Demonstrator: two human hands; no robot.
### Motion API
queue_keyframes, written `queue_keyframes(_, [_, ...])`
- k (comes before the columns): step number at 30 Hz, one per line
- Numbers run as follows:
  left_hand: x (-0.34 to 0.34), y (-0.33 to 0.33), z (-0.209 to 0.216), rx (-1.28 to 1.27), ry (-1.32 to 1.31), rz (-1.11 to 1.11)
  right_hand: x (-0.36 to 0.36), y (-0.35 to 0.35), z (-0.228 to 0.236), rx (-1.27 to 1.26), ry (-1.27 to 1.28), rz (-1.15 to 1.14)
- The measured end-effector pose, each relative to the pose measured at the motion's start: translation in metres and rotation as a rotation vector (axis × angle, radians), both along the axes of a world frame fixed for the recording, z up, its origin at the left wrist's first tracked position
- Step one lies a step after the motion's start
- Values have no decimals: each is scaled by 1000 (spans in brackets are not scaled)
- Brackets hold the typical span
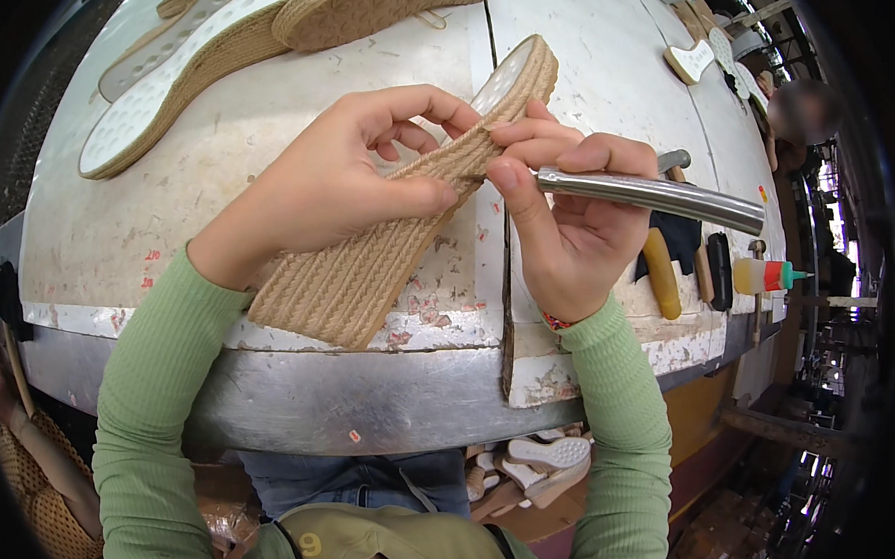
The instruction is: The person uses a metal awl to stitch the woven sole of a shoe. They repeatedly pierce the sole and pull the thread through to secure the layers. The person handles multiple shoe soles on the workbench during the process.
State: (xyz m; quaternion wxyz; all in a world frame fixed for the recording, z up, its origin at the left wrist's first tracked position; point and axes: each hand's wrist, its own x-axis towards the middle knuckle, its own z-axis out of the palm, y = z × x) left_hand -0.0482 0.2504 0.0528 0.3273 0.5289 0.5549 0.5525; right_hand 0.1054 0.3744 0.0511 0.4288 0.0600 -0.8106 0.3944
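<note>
A wedge shoe sole (353, 275) wrapped in tan braided rope lies slanted over the worktable, its thick end towards me and its white inner face showing at the far tip. My left hand (337, 180) grips it from the left, thumb along the braided side and fingers over the upper edge. At the sole's right edge, the fingertips of my right hand (595, 211) pinch close against the braid. That same hand holds a tool with a shiny, slightly curved metal handle (671, 201) pointing right. The tool's working end is hidden by my fingers.
More rope-wrapped soles (191, 83) rest at the far left. On the right lie a yellow-handled tool (660, 274) and a glue bottle (767, 276) with a green tip. Several soles (550, 459) sit below the metal table edge (362, 401). Another person's arm (55, 462) shows lower left.
</note>
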Motion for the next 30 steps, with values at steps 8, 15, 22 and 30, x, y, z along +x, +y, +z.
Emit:
queue_keyframes(8, [-2,3,-1,13,68,10,-14,20,10,-26,-100,-79])
queue_keyframes(15, [2,2,3,-101,-89,15,-8,17,8,-330,20,33])
queue_keyframes(22, [2,2,-1,2,-10,14,-1,12,0,-51,-1,-16])
queue_keyframes(30, [2,1,1,-26,-13,29,-2,4,-1,-153,6,-52])
